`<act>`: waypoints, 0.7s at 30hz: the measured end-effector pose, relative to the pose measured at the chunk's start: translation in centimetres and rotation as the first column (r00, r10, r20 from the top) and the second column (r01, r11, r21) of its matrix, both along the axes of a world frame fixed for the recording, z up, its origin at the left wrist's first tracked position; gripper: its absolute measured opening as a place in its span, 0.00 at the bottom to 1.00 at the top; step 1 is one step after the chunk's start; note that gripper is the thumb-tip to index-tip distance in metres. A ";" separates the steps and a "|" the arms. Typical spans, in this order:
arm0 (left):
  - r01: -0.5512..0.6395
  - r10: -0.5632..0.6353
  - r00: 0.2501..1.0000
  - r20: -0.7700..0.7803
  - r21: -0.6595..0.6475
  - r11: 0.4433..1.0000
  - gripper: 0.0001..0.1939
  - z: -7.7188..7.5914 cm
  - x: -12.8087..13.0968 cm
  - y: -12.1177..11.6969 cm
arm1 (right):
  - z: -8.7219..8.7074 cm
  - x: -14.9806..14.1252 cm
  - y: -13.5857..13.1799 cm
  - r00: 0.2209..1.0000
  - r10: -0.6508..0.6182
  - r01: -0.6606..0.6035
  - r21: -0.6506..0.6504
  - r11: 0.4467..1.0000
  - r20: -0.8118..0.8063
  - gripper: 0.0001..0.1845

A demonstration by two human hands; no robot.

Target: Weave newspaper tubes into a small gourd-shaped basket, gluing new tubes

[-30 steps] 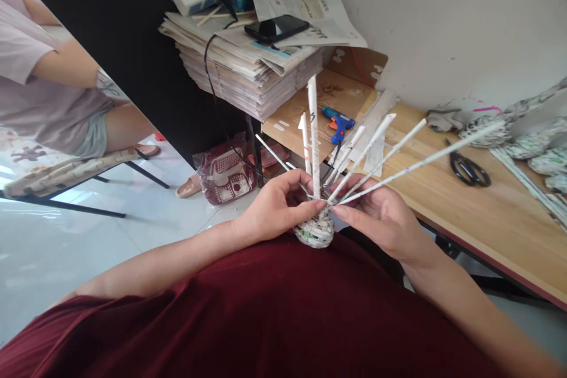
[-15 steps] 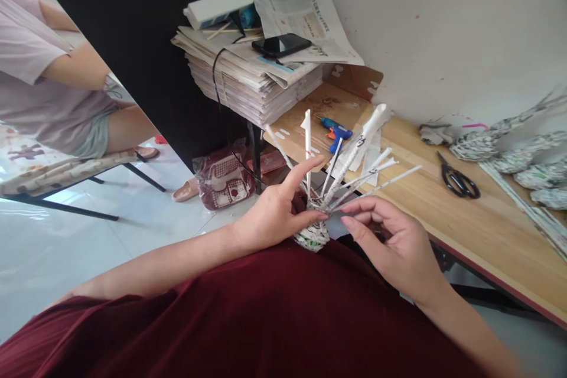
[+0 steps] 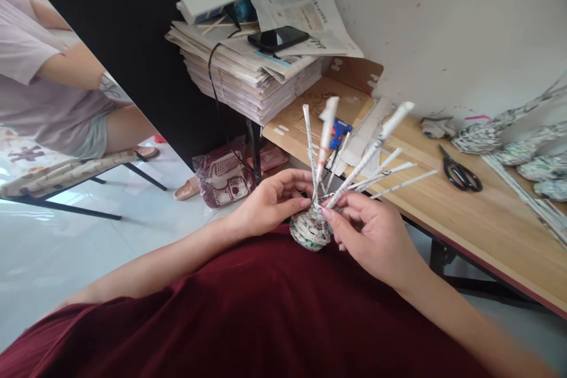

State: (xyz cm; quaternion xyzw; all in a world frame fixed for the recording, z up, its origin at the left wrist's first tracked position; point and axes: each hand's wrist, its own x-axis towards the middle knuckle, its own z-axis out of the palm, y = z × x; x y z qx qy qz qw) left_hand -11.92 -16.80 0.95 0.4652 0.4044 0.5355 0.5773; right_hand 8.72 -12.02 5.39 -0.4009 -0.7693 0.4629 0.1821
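Observation:
A small round basket woven from rolled newspaper [image 3: 310,231] rests against the dark red cloth on my lap. Several rolled paper sticks [image 3: 364,156] fan upward and outward from its narrow neck. My left hand [image 3: 283,198] is closed at the left of the neck, its thumb and fingers around the base of the sticks. On the other side, my right hand [image 3: 365,227] pinches the neck where the sticks come out, thumb on the near side. Fingertips of both hands are partly hidden behind the weave and sticks.
Black-handled scissors [image 3: 460,172] lie on the wooden table [image 3: 443,218], near more woven paper pieces [image 3: 478,137]. A blue glue gun [image 3: 340,130] lies behind the sticks. Stacked newspapers [image 3: 252,85] carry a phone [image 3: 278,39]. A seated person [image 3: 53,77] is at the left.
My left hand's raised index finger has come down and curled in by the sticks. My right hand has moved left onto the neck. The sticks lean further right.

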 end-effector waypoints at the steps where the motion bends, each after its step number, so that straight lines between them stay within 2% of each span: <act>1: 0.018 -0.018 1.000 0.019 -0.010 1.000 0.20 -0.2 -0.1 0.2 | 0.0 -0.1 0.0 1.000 -0.001 0.001 -0.010 1.000 -0.003 0.12; 6: 0.004 0.001 0.997 0.079 -0.065 0.998 0.14 -0.7 -0.3 1.0 | -0.4 -0.6 0.5 1.000 -0.007 0.007 -0.045 0.999 -0.013 0.11; 8: 0.004 0.003 0.995 0.097 -0.075 0.997 0.16 -0.6 -0.2 1.4 | -0.6 -0.5 1.0 0.999 0.004 -0.007 -0.065 0.998 -0.045 0.11; 11: 0.010 0.001 0.990 0.138 -0.076 0.997 0.25 -0.4 -0.2 2.0 | -0.8 -0.3 1.9 0.989 0.033 -0.047 -0.094 0.994 -0.145 0.10; 13: 0.016 -0.009 0.990 0.140 -0.054 0.998 0.24 -0.2 -0.3 2.2 | -1.1 0.0 2.6 0.972 0.048 -0.071 -0.095 0.993 -0.228 0.10; 17: 0.038 -0.038 0.999 0.016 -0.012 0.999 0.17 -0.4 -0.3 2.1 | -2.3 0.5 3.2 0.936 0.062 -0.100 -0.095 0.990 -0.345 0.10; 21: 0.038 -0.038 0.997 -0.073 -0.002 0.999 0.14 -0.7 -0.2 1.8 | -3.1 0.8 2.9 0.938 0.091 -0.120 -0.065 0.991 -0.335 0.10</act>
